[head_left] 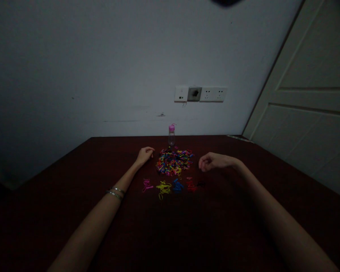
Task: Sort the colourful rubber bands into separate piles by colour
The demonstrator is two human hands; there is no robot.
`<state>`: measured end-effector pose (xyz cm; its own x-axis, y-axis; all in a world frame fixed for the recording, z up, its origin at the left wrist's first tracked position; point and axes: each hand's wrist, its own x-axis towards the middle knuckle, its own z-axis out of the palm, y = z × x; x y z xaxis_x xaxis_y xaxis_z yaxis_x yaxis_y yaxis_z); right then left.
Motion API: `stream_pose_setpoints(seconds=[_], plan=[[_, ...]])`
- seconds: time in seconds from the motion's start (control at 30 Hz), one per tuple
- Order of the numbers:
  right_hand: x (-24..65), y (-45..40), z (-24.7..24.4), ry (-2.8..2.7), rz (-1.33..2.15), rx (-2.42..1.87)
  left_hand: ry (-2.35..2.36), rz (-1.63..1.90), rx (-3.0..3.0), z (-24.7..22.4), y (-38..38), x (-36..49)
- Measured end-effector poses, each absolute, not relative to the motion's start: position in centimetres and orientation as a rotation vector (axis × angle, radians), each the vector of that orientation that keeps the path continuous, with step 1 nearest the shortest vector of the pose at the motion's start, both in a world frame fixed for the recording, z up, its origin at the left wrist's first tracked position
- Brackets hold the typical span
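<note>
A mixed heap of small, colourful rubber bands (174,161) lies between my two hands. My left hand (145,155) rests on the table at the heap's left, its fingers curled in and nothing visible in them. To the right of the heap is my right hand (211,161), bent at the wrist with its fingers closed and pointing inward; whatever they may hold is hidden. In front of the heap lie small groups by colour: pink bands (147,185), yellow bands (164,187), blue bands (177,186), red bands (190,184) and dark bands (200,183), hard to make out.
Behind the heap stands a clear bottle (171,138) with a pink cap. The dark red table (170,234) meets a pale wall (116,75) carrying a row of sockets (212,94). A panelled door (308,98) is at the right.
</note>
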<state>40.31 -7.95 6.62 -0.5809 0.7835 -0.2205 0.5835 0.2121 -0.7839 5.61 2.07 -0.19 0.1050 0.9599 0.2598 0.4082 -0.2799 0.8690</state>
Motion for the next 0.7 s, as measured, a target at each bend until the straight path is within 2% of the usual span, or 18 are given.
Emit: stream_pose_setpoints(seconds=[0.33,0.5,0.7], plan=[[39.5,-8.2,6.0,-2.317,1.474,-1.441,1.334,1.125,1.808,-0.4,2.2,5.7],[40.2,-7.2,4.8,-2.135,1.192,-1.442,1.378,1.098,1.845,-0.4,2.0,5.9],[41.5,-5.3,0.9,-1.807,0.790,-1.459,1.383,1.006,2.101,-0.1,1.4,6.2]])
